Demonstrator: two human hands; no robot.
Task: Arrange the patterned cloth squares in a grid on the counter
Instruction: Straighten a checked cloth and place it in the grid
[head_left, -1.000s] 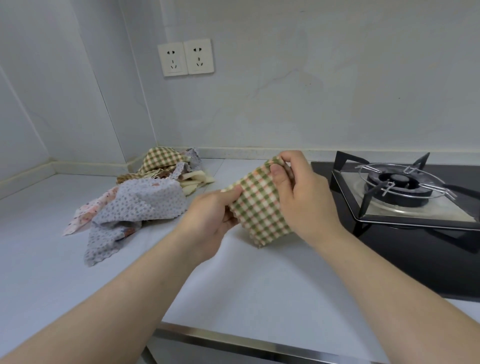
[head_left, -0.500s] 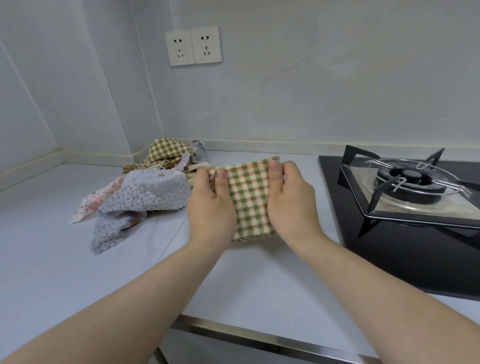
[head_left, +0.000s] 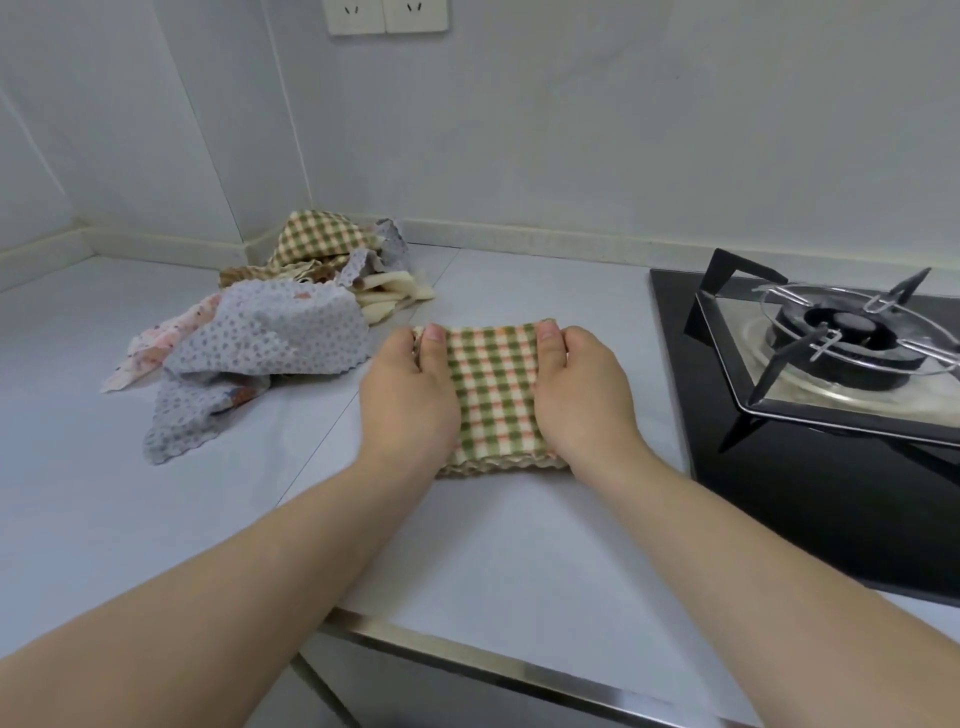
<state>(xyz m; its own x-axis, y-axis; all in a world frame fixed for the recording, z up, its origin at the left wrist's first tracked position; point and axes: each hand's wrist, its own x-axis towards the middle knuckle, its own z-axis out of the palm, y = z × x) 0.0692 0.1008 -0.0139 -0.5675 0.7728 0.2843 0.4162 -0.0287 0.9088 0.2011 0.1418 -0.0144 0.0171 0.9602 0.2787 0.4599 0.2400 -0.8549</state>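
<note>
Cloth square (head_left: 493, 395), green-checked, scallop-edged, on smooth counter (head_left: 467, 561); left hand (head_left: 410, 400), right hand (head_left: 587, 400) grip pinching far corners.

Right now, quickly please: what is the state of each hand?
Left hand: holds the left edge of the checked cloth square, thumb on top.
Right hand: holds its right edge, thumb on top.

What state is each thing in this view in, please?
Green checked cloth square: spread flat, held at both sides.
Left hand: grips the square's left edge, thumb on top.
Right hand: grips its right edge, thumb on top.
Cloth pile: crumpled, unsorted.
Gas burner: unlit.
Wall sockets: nothing plugged in.
</note>
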